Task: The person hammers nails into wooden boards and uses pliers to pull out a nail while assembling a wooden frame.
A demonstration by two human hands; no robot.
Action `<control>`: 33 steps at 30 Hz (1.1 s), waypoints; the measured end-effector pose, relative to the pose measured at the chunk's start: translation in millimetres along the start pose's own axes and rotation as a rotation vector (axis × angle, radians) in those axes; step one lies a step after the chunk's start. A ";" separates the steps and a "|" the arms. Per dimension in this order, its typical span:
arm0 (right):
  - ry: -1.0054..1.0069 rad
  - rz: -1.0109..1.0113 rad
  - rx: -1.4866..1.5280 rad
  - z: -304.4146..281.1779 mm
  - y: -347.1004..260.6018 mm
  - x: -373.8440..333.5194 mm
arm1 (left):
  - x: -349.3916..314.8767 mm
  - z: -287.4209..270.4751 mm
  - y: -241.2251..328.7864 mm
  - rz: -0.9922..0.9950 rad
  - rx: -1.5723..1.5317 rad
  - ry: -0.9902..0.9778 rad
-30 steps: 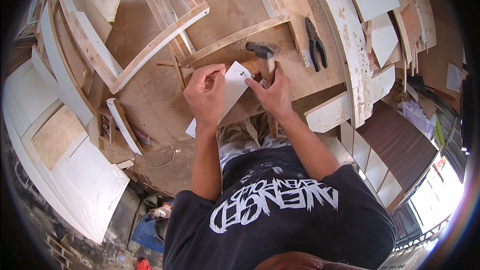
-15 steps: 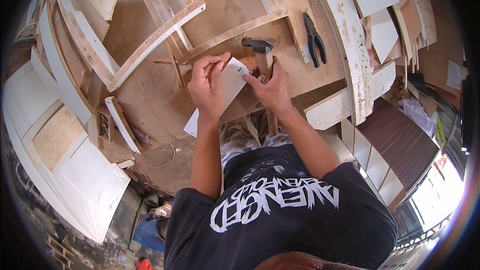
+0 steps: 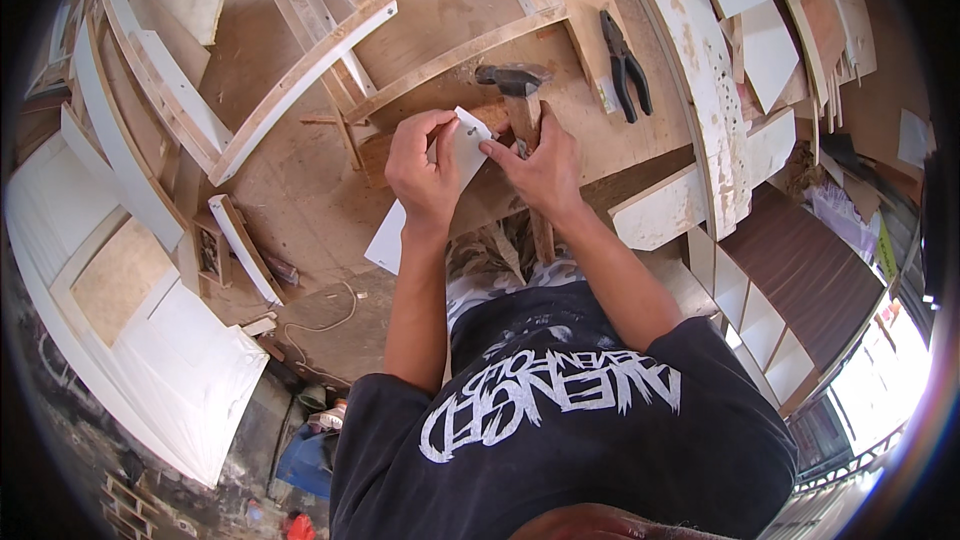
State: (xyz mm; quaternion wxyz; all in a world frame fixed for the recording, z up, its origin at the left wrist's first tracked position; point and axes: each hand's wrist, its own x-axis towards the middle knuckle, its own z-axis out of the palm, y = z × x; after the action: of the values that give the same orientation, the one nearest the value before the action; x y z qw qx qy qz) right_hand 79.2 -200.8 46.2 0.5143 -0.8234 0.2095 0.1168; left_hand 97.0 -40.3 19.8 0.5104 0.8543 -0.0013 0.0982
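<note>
A narrow white board (image 3: 386, 242) slants in front of me, its upper end between my hands. My left hand (image 3: 425, 168) is closed over its left side, fingers curled and thumb drawn in; what they pinch, if anything, is hidden. Near the board's upper end is a small dark metal piece (image 3: 473, 131), too small to name. My right hand (image 3: 545, 168) wraps round the wooden handle of a hammer (image 3: 520, 81), head pointing away from me and handle end toward my lap. The right thumb touches the board's right edge.
Black-handled pliers (image 3: 626, 68) lie on the wooden worktop (image 3: 440, 5) beyond my right hand. Wooden frames (image 3: 300, 97) stand at the far left. A long stained white plank (image 3: 690, 70) and stacked panels (image 3: 770, 50) lie on the right. A curved white-faced strip (image 3: 243, 248) sits at left.
My left hand has shifted slightly right and down, nearer the right hand. The board's upper end and the hammer head have moved slightly left. Both hands keep much the same grip.
</note>
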 end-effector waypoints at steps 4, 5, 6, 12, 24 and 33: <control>-0.003 -0.002 0.015 1.4 2.9 0.6 | 1.5 1.6 -0.3 0.020 -0.013 0.012; -0.003 -0.002 0.017 1.7 4.0 1.0 | 2.1 2.1 0.9 0.026 -0.009 0.016; -0.006 -0.008 0.017 1.7 5.4 1.5 | 3.3 2.4 2.8 0.031 -0.007 0.020; 0.009 -0.014 -0.028 5.6 15.0 2.2 | 8.7 0.6 5.9 0.170 0.084 0.015; 0.005 -0.010 0.029 2.9 7.9 1.5 | 6.2 2.8 3.5 0.094 0.073 0.029; -0.012 -0.008 0.041 -0.5 -0.6 1.8 | 5.4 4.1 2.9 0.123 0.066 0.034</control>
State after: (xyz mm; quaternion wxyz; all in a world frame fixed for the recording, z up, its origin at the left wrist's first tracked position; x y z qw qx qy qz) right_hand 81.1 -201.4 46.1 0.5328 -0.8127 0.2055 0.1153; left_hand 102.7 -44.7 21.4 0.4749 0.8672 -0.0420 0.1438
